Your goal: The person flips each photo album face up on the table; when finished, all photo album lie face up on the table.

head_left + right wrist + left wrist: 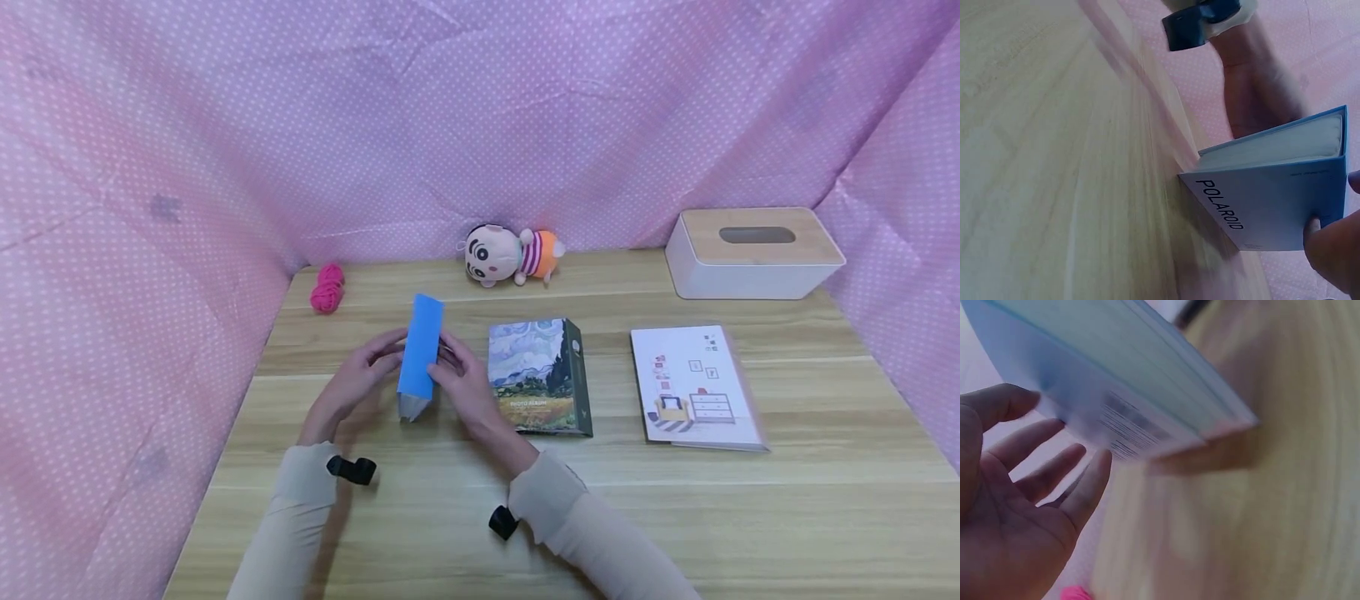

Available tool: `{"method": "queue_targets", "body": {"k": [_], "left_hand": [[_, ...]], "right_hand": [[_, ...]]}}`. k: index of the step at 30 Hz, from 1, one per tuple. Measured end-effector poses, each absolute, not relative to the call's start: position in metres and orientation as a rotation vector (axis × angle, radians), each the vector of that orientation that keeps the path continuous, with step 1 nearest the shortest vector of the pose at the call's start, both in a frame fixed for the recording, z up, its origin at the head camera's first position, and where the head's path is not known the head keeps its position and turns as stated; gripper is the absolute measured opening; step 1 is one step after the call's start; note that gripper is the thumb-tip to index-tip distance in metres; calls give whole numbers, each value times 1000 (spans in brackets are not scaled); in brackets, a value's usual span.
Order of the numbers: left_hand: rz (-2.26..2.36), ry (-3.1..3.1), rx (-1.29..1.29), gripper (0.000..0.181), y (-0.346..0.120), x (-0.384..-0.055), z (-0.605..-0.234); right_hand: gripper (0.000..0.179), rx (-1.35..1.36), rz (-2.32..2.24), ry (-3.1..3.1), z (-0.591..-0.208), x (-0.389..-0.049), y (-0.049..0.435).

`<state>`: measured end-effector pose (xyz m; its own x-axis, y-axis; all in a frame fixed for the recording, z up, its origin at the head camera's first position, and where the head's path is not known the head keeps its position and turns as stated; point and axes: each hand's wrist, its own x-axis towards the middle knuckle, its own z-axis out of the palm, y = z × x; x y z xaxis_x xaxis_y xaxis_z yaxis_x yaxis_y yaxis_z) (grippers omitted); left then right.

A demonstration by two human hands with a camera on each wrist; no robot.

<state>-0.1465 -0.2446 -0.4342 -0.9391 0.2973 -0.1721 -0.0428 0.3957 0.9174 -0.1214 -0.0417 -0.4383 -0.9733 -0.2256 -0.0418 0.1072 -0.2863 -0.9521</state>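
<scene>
Head view: far to the left of the painted album [528, 375], and a bit farther back, is a bundle of pink yarn [327, 289]. Nearer, but also left of the painted album, is the left hand [352, 382]. Its fingers are apart and only a little bent, with their tips by the back of the blue book [422, 346]. They don't wrap round it, and I can't tell if they touch it.

The blue book is just left of the painted album, tipped up with its spine on top and its pages facing down. I can't tell if its low edge rests on the surface [825, 517]. If the left hand slips away, the book could flop that way, since nothing else props up that side. The covers could also spread and let the pages sag.

The right hand [468, 387] is between the blue book and the painted album. Its fingers are bent, its thumb is on the front cover, and it seems to hold the book, but how tightly I can't tell. A weak pinch could let the book drop. This hand is so close to the painted album that a quick swing might bump it and push it toward the white book [696, 387] on its right
</scene>
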Motion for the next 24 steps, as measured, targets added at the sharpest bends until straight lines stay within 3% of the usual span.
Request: {"method": "queue_targets", "body": {"k": [11, 18, 24], "left_hand": [[1648, 2362, 306, 53, -249, -141, -406], [1593, 2413, 299, 54, -258, -140, -399], [1504, 2483, 241, 55, -267, -140, -392]], "right_hand": [[62, -272, -2266, 1757, -415, -112, -42], [59, -316, -2229, 1818, -456, -122, -58], [63, -331, -2098, 1894, -463, -123, -63]]}}
